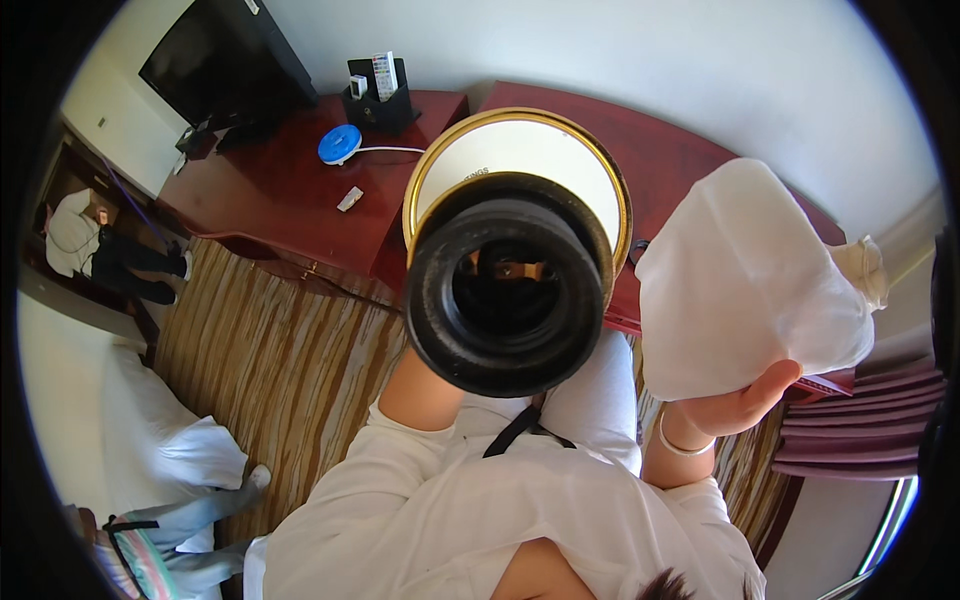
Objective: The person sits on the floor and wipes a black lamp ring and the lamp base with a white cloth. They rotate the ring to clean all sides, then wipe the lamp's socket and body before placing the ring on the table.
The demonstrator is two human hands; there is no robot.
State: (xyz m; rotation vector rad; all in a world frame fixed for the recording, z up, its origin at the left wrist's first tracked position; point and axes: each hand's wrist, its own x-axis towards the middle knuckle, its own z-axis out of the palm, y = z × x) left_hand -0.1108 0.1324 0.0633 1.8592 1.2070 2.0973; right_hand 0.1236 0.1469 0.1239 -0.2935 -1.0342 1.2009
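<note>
On the right, the right hand point(742, 408) holds a white cloth point(745, 290), thumb bent against its near edge, other fingers hidden. A round black and gold thing point(505, 362) in the middle hides the left hand; I can't tell how its fingers are. A red desk point(260, 180) is far off.

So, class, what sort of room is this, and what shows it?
Probably a hotel room: there's a flat television on a reddish desk, and striped carpet below.

A TV point(225, 70) and caddy point(378, 113) stand on the table point(240, 190). Near the blue disc point(339, 143) lies a white item point(350, 199), perhaps a packet.
</note>
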